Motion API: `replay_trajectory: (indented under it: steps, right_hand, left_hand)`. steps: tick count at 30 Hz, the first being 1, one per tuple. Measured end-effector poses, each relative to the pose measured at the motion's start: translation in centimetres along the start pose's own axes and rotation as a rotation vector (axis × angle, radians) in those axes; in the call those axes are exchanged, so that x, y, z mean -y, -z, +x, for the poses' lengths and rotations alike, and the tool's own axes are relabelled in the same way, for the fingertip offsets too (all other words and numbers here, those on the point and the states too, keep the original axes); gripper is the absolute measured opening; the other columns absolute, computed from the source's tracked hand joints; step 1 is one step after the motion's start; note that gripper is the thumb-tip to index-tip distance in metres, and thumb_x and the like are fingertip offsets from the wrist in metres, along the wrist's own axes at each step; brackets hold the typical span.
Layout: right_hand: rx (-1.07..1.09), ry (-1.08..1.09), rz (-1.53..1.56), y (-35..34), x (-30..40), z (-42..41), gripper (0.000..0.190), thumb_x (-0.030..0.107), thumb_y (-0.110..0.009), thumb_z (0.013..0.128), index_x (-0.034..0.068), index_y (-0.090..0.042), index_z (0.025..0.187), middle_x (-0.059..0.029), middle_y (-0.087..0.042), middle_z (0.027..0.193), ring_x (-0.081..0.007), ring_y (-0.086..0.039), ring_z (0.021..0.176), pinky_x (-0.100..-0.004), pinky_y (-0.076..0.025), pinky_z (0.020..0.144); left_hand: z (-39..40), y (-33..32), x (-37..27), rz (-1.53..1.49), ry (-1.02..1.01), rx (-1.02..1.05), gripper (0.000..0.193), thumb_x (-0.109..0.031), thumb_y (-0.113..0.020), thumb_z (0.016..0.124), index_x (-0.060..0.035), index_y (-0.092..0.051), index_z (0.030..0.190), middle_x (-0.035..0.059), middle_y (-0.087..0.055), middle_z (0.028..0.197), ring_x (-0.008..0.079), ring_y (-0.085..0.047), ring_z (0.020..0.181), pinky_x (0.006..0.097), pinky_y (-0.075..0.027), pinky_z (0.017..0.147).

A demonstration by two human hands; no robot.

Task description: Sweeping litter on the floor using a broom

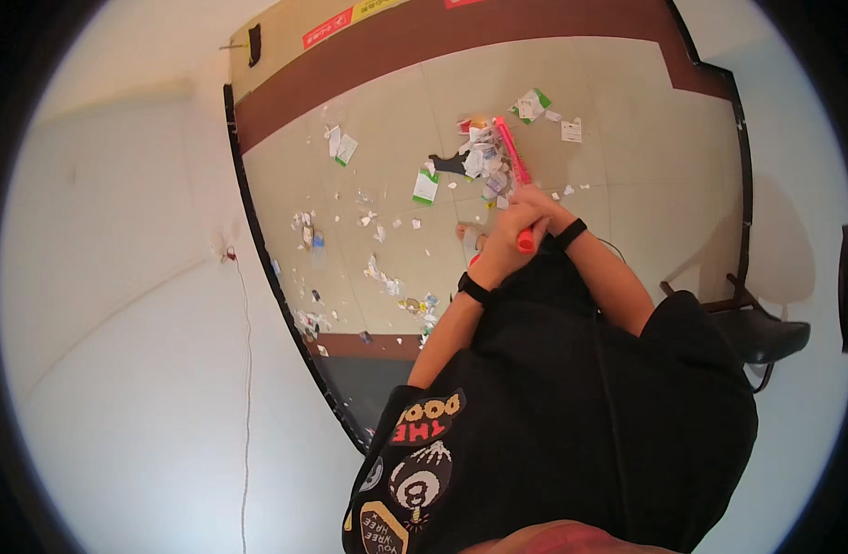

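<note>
Both of my hands are wrapped around the red handle point(525, 240) of a broom, whose round end points up towards me. My left hand point(505, 232) and my right hand point(536, 201) are close together on it and partly overlap. Beyond them the pinkish-red broom head point(511, 147) is down at the floor. Along its left side lies a heap of paper scraps and clear plastic litter point(485, 158). A black flat piece point(451, 163) sticks out of the heap's left side. Just left of that lies a green-and-white packet point(426, 187).
More scraps point(382, 277) are scattered over the tiled floor point(645, 138) at the left. Another green-and-white packet point(532, 105) and a white card point(571, 131) lie beyond the broom. A black-seated chair point(759, 334) stands at the right wall. My foot point(471, 235) shows beside my left hand.
</note>
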State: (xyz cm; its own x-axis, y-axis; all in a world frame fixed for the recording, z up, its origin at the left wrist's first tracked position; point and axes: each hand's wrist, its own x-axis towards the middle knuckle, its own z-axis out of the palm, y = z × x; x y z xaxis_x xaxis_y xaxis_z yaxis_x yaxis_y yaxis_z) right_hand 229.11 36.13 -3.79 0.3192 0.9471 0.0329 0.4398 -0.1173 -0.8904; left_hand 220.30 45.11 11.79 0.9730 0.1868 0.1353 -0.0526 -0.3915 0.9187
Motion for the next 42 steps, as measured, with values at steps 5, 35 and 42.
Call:
replay_trajectory:
  steps: [5, 35, 42]
  right_hand:
    - [0.047, -0.56, 0.125, 2.0, 2.7, -2.9, 0.018, 0.022, -0.064, 0.07, 0.005, -0.067, 0.071, -0.0174, -0.065, 0.07, -0.0305, -0.065, 0.066, -0.0394, -0.049, 0.057]
    - [0.302, -0.382, 0.076, -1.6, -1.1, -8.3, 0.031, 0.033, -0.062, 0.073, 0.007, -0.071, 0.087, -0.0165, -0.07, 0.089, -0.0368, -0.065, 0.088, -0.044, -0.051, 0.074]
    - [0.07, -0.075, 0.08, -3.4, -1.8, -8.1, 0.026, 0.03, -0.065, 0.07, 0.007, -0.068, 0.08, -0.0155, -0.065, 0.07, -0.0353, -0.062, 0.065, -0.043, -0.047, 0.056]
  left_hand:
    - [0.1, -0.6, -2.4, -0.087, -0.175, 0.269, 0.006, -0.004, -0.063, 0.084, -0.0008, -0.063, 0.088, 0.0154, -0.064, 0.082, 0.034, -0.061, 0.079, 0.04, -0.048, 0.071]
    - [-4.5, -6.2, -1.5, 0.04, -0.063, 0.42, 0.014, -0.004, -0.066, 0.078, 0.0004, -0.057, 0.068, 0.0172, -0.058, 0.068, 0.0368, -0.057, 0.072, 0.0457, -0.043, 0.068]
    - [-5.2, -6.4, -2.0, 0.125, -0.089, 0.331, 0.013, -0.008, -0.065, 0.08, -0.0006, -0.059, 0.072, 0.0174, -0.06, 0.072, 0.0367, -0.058, 0.075, 0.0448, -0.043, 0.07]
